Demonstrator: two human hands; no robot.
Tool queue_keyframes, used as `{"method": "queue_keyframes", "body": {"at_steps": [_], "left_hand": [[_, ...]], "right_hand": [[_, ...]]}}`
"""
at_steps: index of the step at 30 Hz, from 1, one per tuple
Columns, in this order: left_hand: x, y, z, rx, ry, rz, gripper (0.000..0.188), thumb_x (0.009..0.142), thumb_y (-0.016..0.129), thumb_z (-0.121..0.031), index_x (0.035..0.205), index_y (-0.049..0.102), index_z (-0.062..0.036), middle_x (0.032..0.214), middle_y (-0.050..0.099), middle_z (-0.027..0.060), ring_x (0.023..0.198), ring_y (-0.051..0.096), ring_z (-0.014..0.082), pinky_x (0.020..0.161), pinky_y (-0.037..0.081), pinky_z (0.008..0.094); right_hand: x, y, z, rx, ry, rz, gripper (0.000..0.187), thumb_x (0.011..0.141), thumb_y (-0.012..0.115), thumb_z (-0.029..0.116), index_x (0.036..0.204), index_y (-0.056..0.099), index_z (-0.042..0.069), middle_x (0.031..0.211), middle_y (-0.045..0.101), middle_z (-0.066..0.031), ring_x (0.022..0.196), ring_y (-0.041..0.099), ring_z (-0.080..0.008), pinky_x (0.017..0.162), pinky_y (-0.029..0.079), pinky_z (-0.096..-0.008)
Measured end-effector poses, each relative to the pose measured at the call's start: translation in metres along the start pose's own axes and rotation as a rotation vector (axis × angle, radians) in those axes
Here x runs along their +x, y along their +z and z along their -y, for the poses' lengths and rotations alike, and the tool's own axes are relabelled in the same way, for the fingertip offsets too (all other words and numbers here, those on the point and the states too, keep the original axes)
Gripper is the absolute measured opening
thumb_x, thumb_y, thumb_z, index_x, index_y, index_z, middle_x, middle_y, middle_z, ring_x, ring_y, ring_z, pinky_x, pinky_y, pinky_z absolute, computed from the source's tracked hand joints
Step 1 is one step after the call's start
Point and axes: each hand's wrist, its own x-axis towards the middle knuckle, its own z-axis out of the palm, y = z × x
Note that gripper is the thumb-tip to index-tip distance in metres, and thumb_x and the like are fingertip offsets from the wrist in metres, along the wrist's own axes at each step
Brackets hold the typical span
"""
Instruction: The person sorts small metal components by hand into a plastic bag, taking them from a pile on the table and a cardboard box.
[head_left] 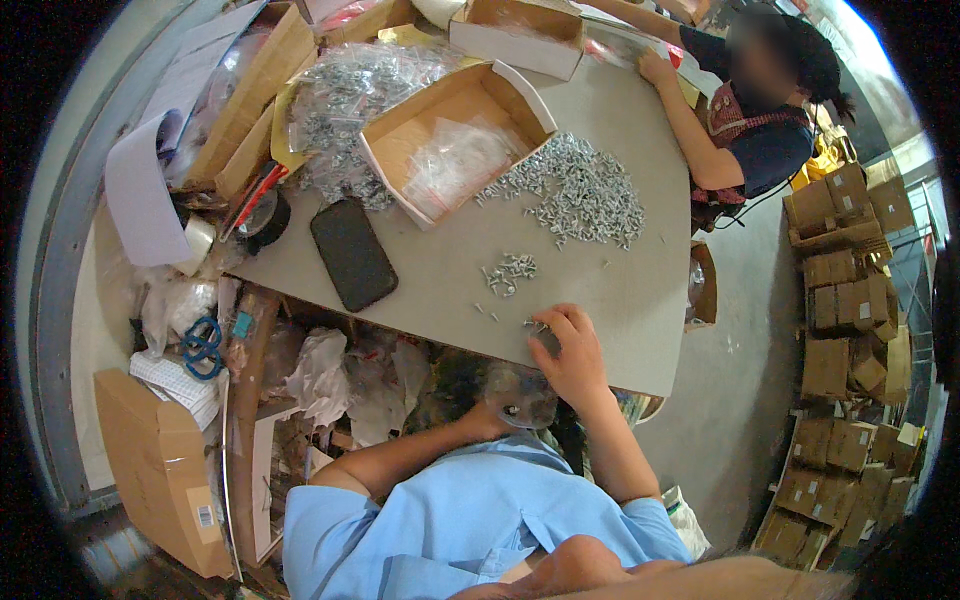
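Note:
My right hand (572,355) rests at the table's near edge, thumb and fingers apart around a few small screws (533,323) lying on the tabletop. Below that edge, close to my body, my left hand (488,420) grips a clear plastic bag (522,392) with something small inside. Part of that hand is hidden. A little beyond my right hand lies a small cluster of silvery screws (510,272), and a much larger heap of screws (585,195) spreads farther back. An open cardboard tray (375,135) holds several clear bags (455,165).
A dark phone (353,255) lies left of the small cluster. Behind it are many filled clear bags (340,100) and a tape roll (265,218). Blue-handled scissors (202,348) hang at the left. Another person (745,135) works at the far right, near stacked cartons (840,275).

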Motion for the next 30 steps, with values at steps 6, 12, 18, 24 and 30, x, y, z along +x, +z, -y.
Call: {"method": "queue_keyframes", "body": {"at_steps": [6, 12, 18, 24, 30], "left_hand": [[-0.001, -0.002, -0.007, -0.066, -0.016, 0.020, 0.041, 0.072, 0.077, -0.031, 0.099, 0.060, -0.0056, 0.098, 0.063, 0.0113, 0.093, 0.057, 0.0251, 0.085, 0.045, 0.0383], [-0.003, 0.000, -0.005, -0.178, -0.135, 0.042, 0.046, 0.074, 0.076, -0.033, 0.106, 0.061, -0.0040, 0.104, 0.063, 0.0116, 0.096, 0.058, 0.0243, 0.087, 0.044, 0.0373], [-0.002, -0.001, -0.015, -0.197, -0.142, 0.000, 0.054, 0.067, 0.080, -0.024, 0.112, 0.059, -0.0034, 0.104, 0.062, 0.0152, 0.095, 0.058, 0.0228, 0.084, 0.047, 0.0346], [0.000, -0.005, -0.018, -0.166, -0.146, 0.035, 0.050, 0.069, 0.078, -0.023, 0.111, 0.059, -0.0025, 0.103, 0.061, 0.0141, 0.092, 0.057, 0.0234, 0.079, 0.047, 0.0352], [0.001, 0.001, -0.008, -0.200, -0.139, 0.048, 0.049, 0.071, 0.077, -0.026, 0.110, 0.059, -0.0031, 0.105, 0.061, 0.0137, 0.095, 0.057, 0.0238, 0.081, 0.047, 0.0361]], "right_hand": [[0.006, 0.014, -0.003, -0.045, -0.063, 0.100, 0.014, 0.076, 0.065, 0.011, 0.089, 0.064, 0.005, 0.092, 0.059, -0.0141, 0.086, 0.057, -0.0339, 0.075, 0.047, -0.0416], [0.008, -0.009, 0.003, 0.098, -0.068, 0.546, 0.013, 0.077, 0.064, 0.009, 0.089, 0.064, 0.005, 0.088, 0.060, -0.0133, 0.075, 0.059, -0.0333, 0.069, 0.048, -0.0405], [0.041, 0.018, 0.005, 0.068, -0.016, 0.099, 0.021, 0.076, 0.064, 0.006, 0.097, 0.062, 0.005, 0.098, 0.058, -0.0135, 0.083, 0.059, -0.0308, 0.071, 0.048, -0.0386], [0.051, 0.040, -0.005, -0.016, -0.145, 0.060, 0.026, 0.075, 0.066, 0.008, 0.100, 0.061, 0.006, 0.097, 0.056, -0.0139, 0.085, 0.058, -0.0321, 0.073, 0.048, -0.0387], [0.043, 0.038, -0.003, -0.114, -0.064, 0.085, 0.022, 0.075, 0.065, 0.010, 0.096, 0.061, 0.006, 0.096, 0.057, -0.0145, 0.084, 0.058, -0.0337, 0.073, 0.048, -0.0402]]}}
